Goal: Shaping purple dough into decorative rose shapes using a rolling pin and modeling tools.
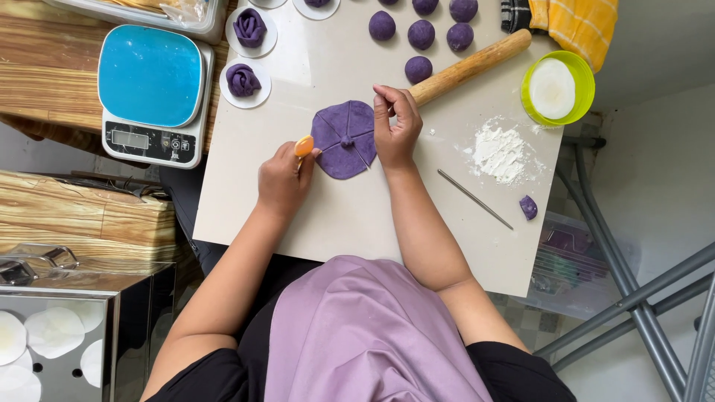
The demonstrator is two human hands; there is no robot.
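Note:
A flat purple dough disc [341, 152] lies on the white board [350, 216], scored with lines that meet at its centre. My left hand [283, 181] holds a small orange-handled tool [303, 145] at the disc's left edge. My right hand [396, 126] rests on the disc's right side, its fingertips pinching the upper right rim. A wooden rolling pin [477, 64] lies just behind that hand.
Several purple dough balls [421, 34] sit at the board's far edge. Two rose-shaped dough pieces [243, 80] rest on white paper rounds. Left is a blue-topped scale [153, 93]. Right are a green bowl [577, 93], flour pile [499, 152], metal skewer [474, 199] and dough scrap [528, 207].

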